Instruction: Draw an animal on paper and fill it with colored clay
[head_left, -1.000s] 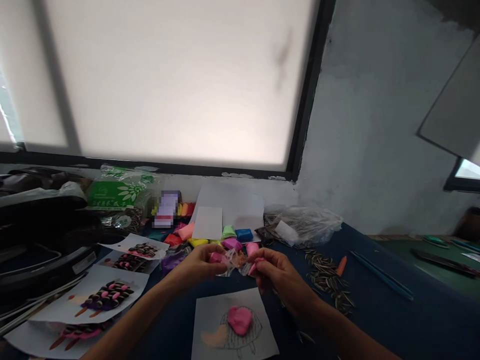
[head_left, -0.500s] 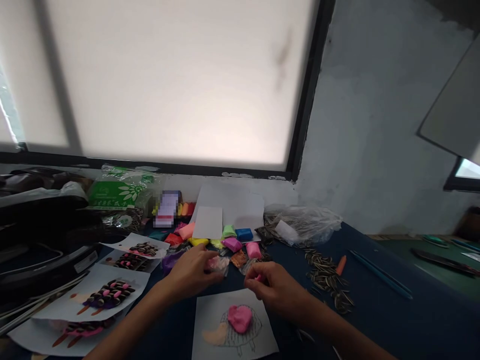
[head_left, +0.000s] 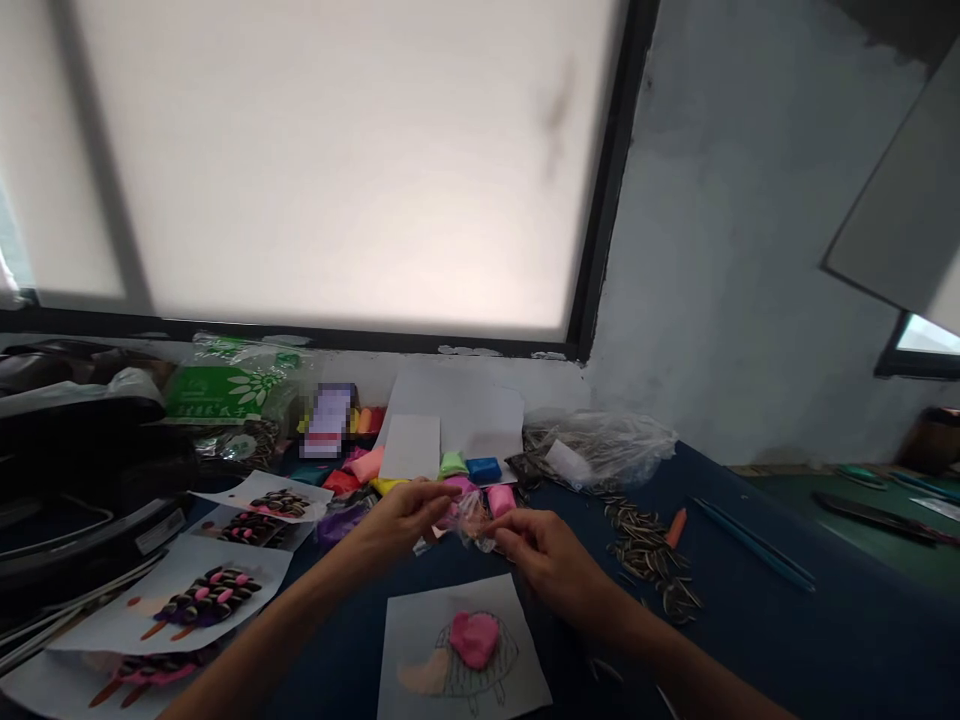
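Note:
My left hand and my right hand meet over the middle of the table, each with its fingers pinched on a crinkled clear plastic wrapper. Some pink shows by the left fingertips; whether it is clay inside the wrapper I cannot tell. Below the hands lies a sheet of white paper with a hedgehog-like drawing. Its snout is covered in peach, and a flattened lump of pink clay sits on its striped body.
Packs of coloured clay, among them a blue pack, lie behind my hands. Sunflower seeds, an orange crayon-like stick and blue tweezers are on the right. Finished seed-and-clay pictures overlap at left, near a green seed bag.
My left hand has moved right and slightly up, and my right hand slightly left. The wrapper, earlier by the left hand, now spans both hands. The view has shifted slightly.

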